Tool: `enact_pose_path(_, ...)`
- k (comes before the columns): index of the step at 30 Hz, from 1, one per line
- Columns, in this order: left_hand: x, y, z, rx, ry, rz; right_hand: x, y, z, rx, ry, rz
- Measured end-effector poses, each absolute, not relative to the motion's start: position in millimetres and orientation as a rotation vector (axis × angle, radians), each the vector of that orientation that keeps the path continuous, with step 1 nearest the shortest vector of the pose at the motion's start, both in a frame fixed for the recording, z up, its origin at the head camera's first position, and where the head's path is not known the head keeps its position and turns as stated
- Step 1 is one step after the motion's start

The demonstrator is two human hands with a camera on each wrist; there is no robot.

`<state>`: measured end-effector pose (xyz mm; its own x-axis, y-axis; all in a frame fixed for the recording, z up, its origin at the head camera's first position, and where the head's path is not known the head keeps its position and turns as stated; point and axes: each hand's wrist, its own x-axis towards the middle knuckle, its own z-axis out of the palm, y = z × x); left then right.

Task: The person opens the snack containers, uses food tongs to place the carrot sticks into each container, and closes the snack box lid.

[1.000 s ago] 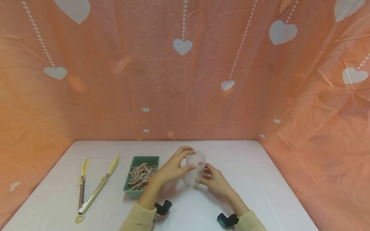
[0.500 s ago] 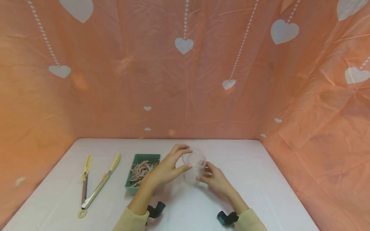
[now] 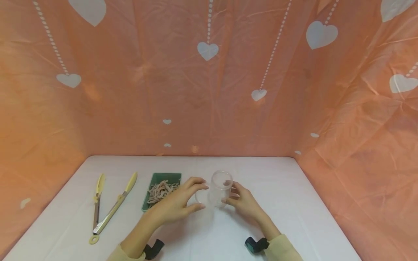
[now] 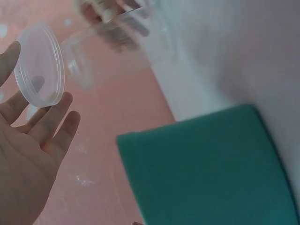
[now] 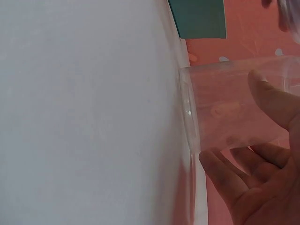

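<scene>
A clear round lid (image 4: 41, 65) is pinched between the thumb and fingertips of my left hand (image 3: 179, 203), just left of the clear plastic jar (image 3: 219, 194). The jar stands upright with its mouth uncovered. My right hand (image 3: 243, 203) holds the jar from its right side, thumb on the near wall and fingers behind, as the right wrist view also shows at the jar's wall (image 5: 225, 108). Behind my left forearm is a green box (image 3: 168, 176) of brownish, worm-like strips (image 3: 160, 192), partly hidden by the hand.
Yellow-tipped metal tongs (image 3: 109, 217) lie spread at the left on the white tabletop (image 3: 287, 203). An orange cloth (image 3: 183, 90) with white hearts walls in the back and sides. Black wrist-worn devices (image 3: 256, 245) sit at both wrists.
The lid has come off the jar's mouth and moved left and down with my left hand. My right hand stays on the jar, which has barely moved.
</scene>
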<state>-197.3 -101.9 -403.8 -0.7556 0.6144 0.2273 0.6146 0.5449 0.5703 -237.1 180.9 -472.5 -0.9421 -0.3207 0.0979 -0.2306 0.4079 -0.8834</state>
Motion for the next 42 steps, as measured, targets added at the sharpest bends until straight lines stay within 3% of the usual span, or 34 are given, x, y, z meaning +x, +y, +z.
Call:
enact_pose_path(25,-175,-103,-451,-1.428,-2.891,-0.596,-240,181,-474,-0.511,2.567,-1.58)
enact_pose_path(42,-163,-101,-455,-1.388,-2.953,-0.466,-239,182,-474,-0.535,2.547,-1.596)
